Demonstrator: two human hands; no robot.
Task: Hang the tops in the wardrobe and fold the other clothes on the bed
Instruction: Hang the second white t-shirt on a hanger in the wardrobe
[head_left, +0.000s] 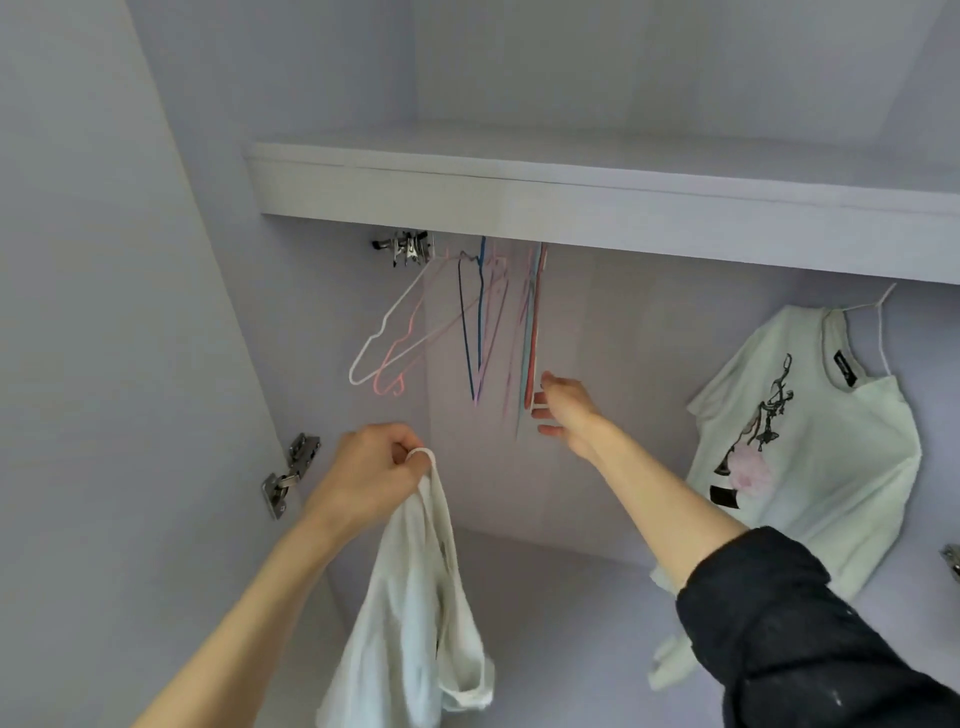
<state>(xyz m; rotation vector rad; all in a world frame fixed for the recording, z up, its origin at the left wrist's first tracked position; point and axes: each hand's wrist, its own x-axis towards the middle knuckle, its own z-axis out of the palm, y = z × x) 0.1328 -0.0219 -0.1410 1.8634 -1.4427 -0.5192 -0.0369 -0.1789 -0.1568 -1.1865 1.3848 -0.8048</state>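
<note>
My left hand (374, 467) grips the strap of a white top (415, 613), which hangs limp below my fist in front of the open wardrobe. My right hand (563, 410) reaches up into the wardrobe with its fingers spread at the bottom of a white hanger (535, 364). That hanger is one of several thin wire hangers (467, 322), in white, pink, blue and red, that hang under the shelf. Whether my fingers close on it, I cannot tell. A pale T-shirt with a dark print (810, 436) hangs on a white hanger at the right.
A white shelf (571, 197) runs across the wardrobe above the hangers. The open wardrobe door (104, 364) stands at the left with a metal hinge (288, 475). The wardrobe's back wall (597, 467) is bare between the hangers and the T-shirt.
</note>
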